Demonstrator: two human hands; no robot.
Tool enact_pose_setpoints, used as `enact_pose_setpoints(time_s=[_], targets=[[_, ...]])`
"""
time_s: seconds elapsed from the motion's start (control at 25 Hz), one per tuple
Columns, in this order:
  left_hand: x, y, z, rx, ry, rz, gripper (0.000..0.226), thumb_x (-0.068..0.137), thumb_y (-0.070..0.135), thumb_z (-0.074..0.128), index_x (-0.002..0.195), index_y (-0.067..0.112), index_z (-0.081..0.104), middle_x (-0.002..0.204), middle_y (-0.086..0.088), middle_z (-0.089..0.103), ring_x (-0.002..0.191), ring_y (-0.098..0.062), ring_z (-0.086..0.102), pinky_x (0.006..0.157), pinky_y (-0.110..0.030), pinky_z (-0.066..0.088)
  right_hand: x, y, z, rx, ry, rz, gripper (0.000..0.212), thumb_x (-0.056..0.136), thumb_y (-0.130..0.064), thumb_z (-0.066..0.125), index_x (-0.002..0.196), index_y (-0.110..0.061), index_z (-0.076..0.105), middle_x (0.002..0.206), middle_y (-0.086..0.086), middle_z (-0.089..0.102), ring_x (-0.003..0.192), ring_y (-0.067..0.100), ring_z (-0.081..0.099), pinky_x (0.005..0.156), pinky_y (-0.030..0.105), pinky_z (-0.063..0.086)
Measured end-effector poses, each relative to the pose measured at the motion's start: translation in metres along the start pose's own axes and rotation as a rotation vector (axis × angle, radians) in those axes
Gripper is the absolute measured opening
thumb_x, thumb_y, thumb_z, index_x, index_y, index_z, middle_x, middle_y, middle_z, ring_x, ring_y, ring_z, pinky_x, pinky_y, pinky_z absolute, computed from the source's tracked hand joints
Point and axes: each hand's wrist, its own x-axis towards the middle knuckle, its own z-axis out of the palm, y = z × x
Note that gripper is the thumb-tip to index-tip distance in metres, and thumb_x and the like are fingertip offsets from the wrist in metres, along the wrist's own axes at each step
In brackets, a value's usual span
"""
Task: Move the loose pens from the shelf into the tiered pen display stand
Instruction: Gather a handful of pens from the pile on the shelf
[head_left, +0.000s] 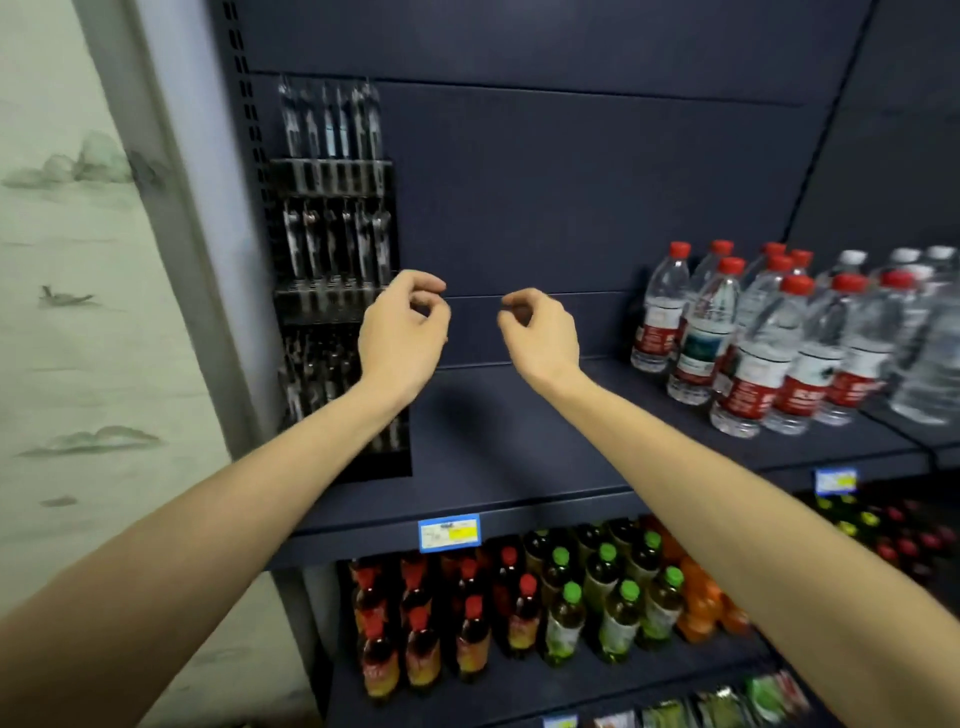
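— Forearms reach in from the bottom corners, and both of your hands hover mid-frame above the shelf (519, 441). What are they holding?

— Nothing that I can make out. Your left hand (402, 332) has its fingers curled with thumb and fingertip nearly meeting, right beside the tiered pen display stand (337, 291) at centre left. Your right hand (540, 332) is curled the same way, apart from it, over bare shelf. If either pinches something thin, the blur hides it.

— Where are the loose pens?

— I see none lying on the shelf board. Pens (332, 244) stand upright in the stand's rows; the lowest tier is too dark to read.

— So how do you do this step well?

— Judging by that, the loading looks nearly finished. Look along the shelf towards the water bottles (753, 332) at right for strays, then slide each pen in tip down, one per slot, steadying the stand with your left hand.
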Motion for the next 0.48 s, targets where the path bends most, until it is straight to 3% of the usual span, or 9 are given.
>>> enact_pose_setpoints(time_s=[0.12, 0.32, 0.48], targets=[[-0.015, 0.029, 0.033, 0.092, -0.013, 0.068, 0.015, 0.093, 0.023, 0.058, 0.1, 0.036, 0.062, 0.077, 0.014, 0.068, 0.073, -0.001, 0.063, 0.071, -0.03, 0.048, -0.016, 0.025, -0.043, -0.021, 0.063, 0.039, 0.032, 0.097, -0.023, 0.057, 0.129, -0.02, 0.062, 0.109, -0.012, 0.067, 0.101, 0.011, 0.065, 0.091, 0.034, 0.054], [-0.028, 0.075, 0.099, -0.114, -0.17, 0.005, 0.016, 0.097, 0.021, 0.055, 0.107, 0.03, 0.062, 0.083, 0.015, 0.072, 0.072, -0.006, 0.072, 0.077, -0.044, 0.06, -0.024, 0.067, -0.123, 0.054, 0.214, 0.049, 0.031, 0.098, -0.02, 0.055, 0.129, -0.019, 0.061, 0.108, -0.011, 0.067, 0.102, 0.011, 0.064, 0.094, 0.039, 0.054], [-0.052, 0.13, 0.187, -0.222, -0.211, 0.089, 0.023, 0.095, 0.015, 0.055, 0.107, 0.031, 0.065, 0.094, 0.015, 0.071, 0.074, -0.008, 0.072, 0.075, -0.045, 0.061, -0.035, 0.12, -0.224, 0.019, 0.4, -0.076, 0.026, 0.1, -0.018, 0.054, 0.124, -0.022, 0.062, 0.108, -0.015, 0.068, 0.095, 0.003, 0.064, 0.083, 0.029, 0.054]])
